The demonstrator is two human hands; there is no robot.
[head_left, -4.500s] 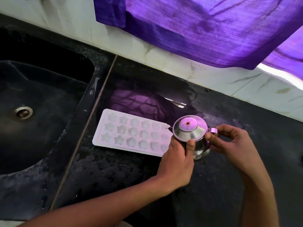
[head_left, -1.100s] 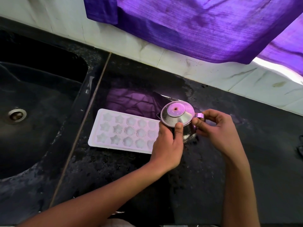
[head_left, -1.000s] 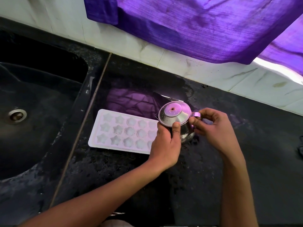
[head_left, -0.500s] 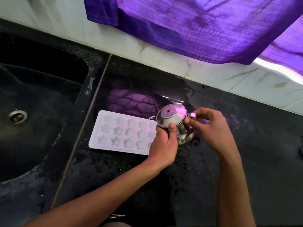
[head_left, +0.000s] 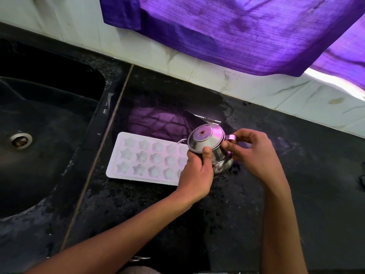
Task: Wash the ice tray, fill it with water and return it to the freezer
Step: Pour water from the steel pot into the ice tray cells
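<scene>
A white ice tray with star and round moulds lies flat on the black counter, just right of the sink. Over its right end a small steel pot with a lid is tilted, its spout pointing left over the tray. My left hand grips the pot's body, thumb against the lid's rim. My right hand pinches the pot's handle on its right side. The tray's right end is hidden behind my left hand and the pot.
A black sink with a metal drain fills the left. A purple cloth hangs over the white tiled wall behind the counter. Wet specks cover the counter around the tray.
The pot has tilted further to the left over the tray's right end, its spout now lower. Both hands have kept their hold on it.
</scene>
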